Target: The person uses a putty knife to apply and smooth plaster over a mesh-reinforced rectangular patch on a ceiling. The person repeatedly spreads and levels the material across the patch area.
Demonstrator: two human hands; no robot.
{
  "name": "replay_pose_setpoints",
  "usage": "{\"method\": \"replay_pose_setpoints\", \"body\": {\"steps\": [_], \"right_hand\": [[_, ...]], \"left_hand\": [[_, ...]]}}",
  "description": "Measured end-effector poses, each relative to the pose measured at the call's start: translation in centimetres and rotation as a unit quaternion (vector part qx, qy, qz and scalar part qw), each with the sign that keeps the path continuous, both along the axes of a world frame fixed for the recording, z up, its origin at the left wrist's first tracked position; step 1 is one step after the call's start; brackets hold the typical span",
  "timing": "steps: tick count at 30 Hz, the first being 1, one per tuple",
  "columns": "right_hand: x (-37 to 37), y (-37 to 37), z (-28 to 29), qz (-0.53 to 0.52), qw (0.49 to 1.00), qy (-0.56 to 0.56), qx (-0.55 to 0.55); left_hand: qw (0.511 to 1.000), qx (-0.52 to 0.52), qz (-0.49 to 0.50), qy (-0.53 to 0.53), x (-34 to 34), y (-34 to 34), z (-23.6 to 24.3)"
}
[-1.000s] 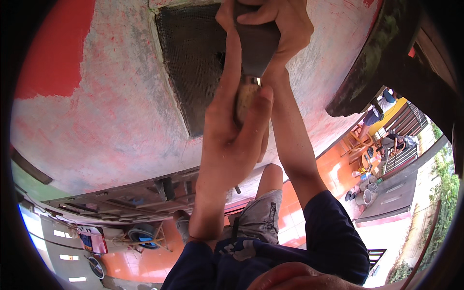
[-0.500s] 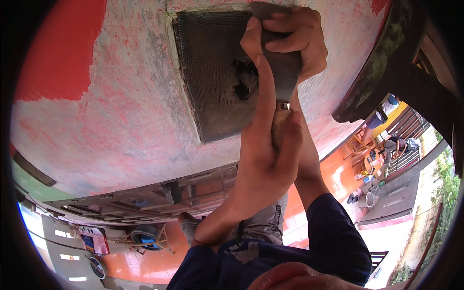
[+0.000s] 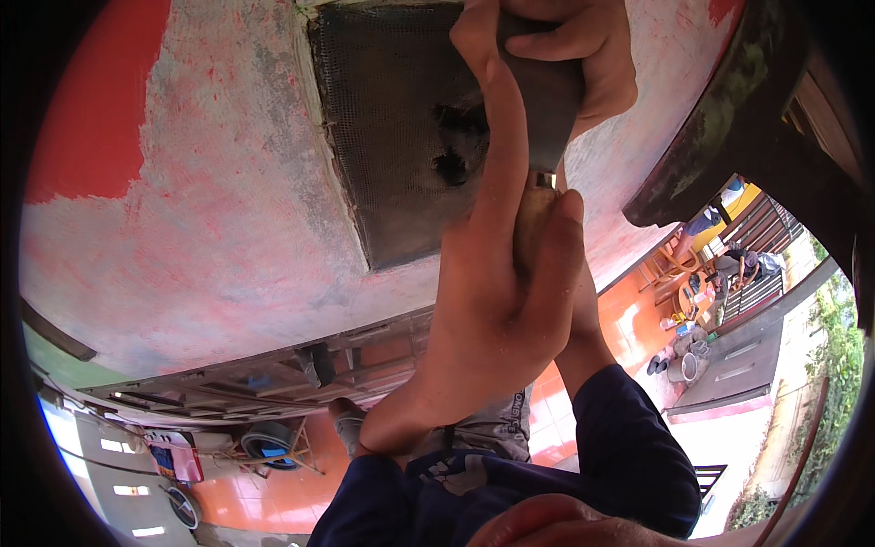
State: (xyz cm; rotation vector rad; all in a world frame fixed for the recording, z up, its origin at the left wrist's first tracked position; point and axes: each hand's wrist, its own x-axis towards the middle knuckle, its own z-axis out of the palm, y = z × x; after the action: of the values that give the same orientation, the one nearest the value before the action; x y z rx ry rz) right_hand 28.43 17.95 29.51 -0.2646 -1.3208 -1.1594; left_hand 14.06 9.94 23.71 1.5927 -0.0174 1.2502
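A putty knife [image 3: 550,123] with a broad dark metal blade and a wooden handle points upward against the wall. My left hand [image 3: 492,296] is wrapped round its handle, thumb on one side and index finger stretched along the blade. At the top, my right hand [image 3: 602,64] has its fingers curled over the blade's upper part; the blade's tip is cut off by the picture's edge. Behind the blade lies a dark mesh-covered opening [image 3: 387,137] with a ragged hole in the mesh. Scraped, pinkish-white wall [image 3: 237,210] surrounds it.
Solid red paint [image 3: 96,109] covers the wall's left part. A dark curved beam [image 3: 702,137] juts in at the right. Below are an orange tiled floor [image 3: 246,501], a dark basin [image 3: 271,447] on a stand, and buckets [image 3: 685,366]. People [image 3: 736,264] are farther off at the right.
Both hands and the putty knife have shifted slightly right, and the right hand now sits higher in the picture. The mesh opening appears a little farther left and up.
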Motion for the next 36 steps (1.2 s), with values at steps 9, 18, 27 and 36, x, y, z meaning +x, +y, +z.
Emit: {"method": "replay_pose_setpoints", "body": {"steps": [9, 18, 27, 36], "right_hand": [[0.6, -0.1, 0.2, -0.024, 0.999, -0.019, -0.009], [0.0, -2.6, -1.9, -0.113, 0.993, -0.011, -0.034], [-0.7, -15.0, -32.5, -0.019, 0.783, 0.366, -0.502], [-11.5, -28.1, -50.0, -0.105, 0.588, 0.186, -0.78]], "left_hand": [[0.996, -0.084, -0.011, 0.021, 0.7, -1.0, -1.1], [0.997, -0.026, 0.017, 0.076, -2.0, 0.1, -4.8], [0.925, -0.134, -0.015, 0.355, -14.2, -2.6, -25.1], [0.844, -0.061, 0.083, 0.527, -19.6, -7.8, -35.6]]}}
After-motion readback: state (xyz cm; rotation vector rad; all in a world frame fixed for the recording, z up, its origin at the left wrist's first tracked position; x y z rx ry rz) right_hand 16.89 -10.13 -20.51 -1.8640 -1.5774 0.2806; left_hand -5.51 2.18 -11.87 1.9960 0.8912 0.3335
